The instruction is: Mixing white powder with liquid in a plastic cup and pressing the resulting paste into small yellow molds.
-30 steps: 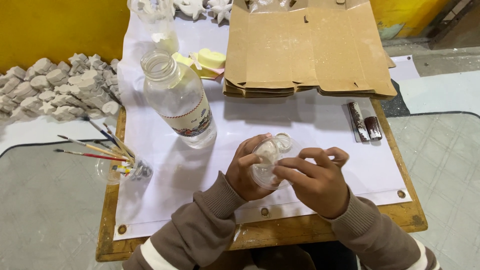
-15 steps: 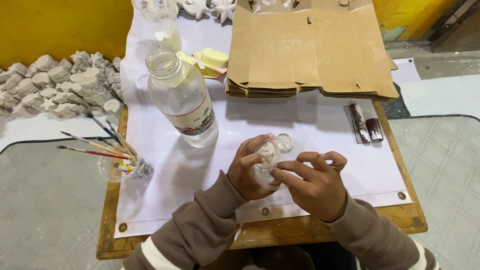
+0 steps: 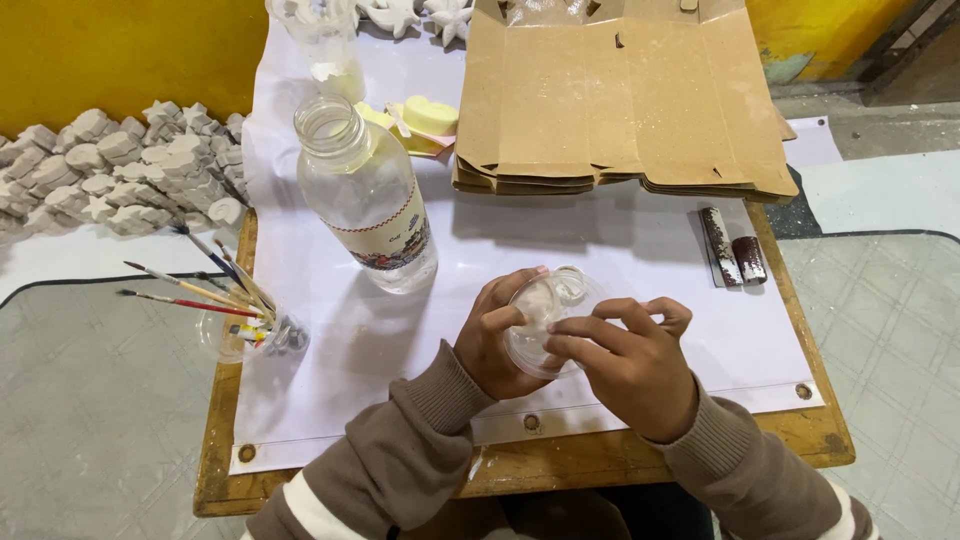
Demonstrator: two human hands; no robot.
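A small clear plastic cup [image 3: 540, 325] is held between both hands above the white sheet [image 3: 620, 250], just in front of the tall clear bottle [image 3: 368, 195]. The left hand [image 3: 495, 340] is curled around the cup's near side, fingers closed on its wall, while the right hand [image 3: 630, 365] is pinched on its rim with thumb and forefinger, the other fingers bent loosely. The cup's contents cannot be made out, since the plastic is see-through and half covered by fingers; a second clear ring or lid seems to sit at its far edge, but this cannot be told for certain. Left of the bottle, a low clear holder [image 3: 240, 335] with paintbrushes [image 3: 190, 295] is set at the sheet's edge, its base blurred by paint smears. Behind the bottle lie a pale yellow piece [image 3: 428, 115] and flattened cardboard [image 3: 620, 100], whose top is cut off by the frame. Further left of the bottle, a heap of white plaster figures [image 3: 110, 170] is stacked against the yellow wall and is cropped at the frame's side. Right of the bottle, two small dark tubes [image 3: 733, 250] rest near the wooden board's [image 3: 820, 440] edge. Bare sheet is left open between the bottle and the tubes, and in front of the hands up to the board's near edge.
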